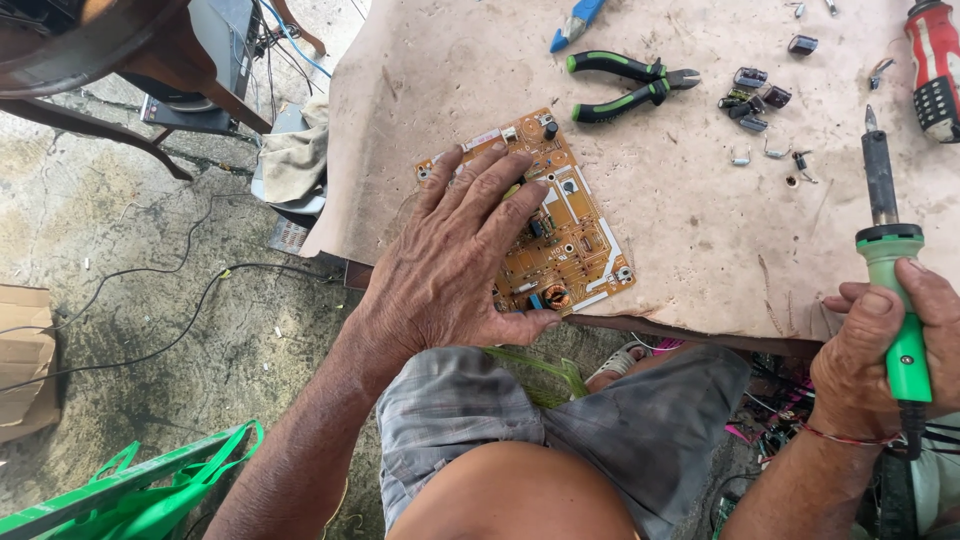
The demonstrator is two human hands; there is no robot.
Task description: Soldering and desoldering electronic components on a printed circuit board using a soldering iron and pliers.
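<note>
The left hand (455, 255) lies flat and open, fingers spread, on a tan circuit board (560, 225) at the near edge of the worktable (680, 250). The board's long axis runs diagonally, from upper left to lower right. The right hand (885, 350) is closed around the green handle of a soldering iron (885, 240), held upright, its tip pointing away from the person. Green-handled pliers (625, 85) lie beyond the board, jaws pointing right, near loose capacitors (755, 95).

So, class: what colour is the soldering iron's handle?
Bright green, on the soldering iron in the right hand; head view.
</note>
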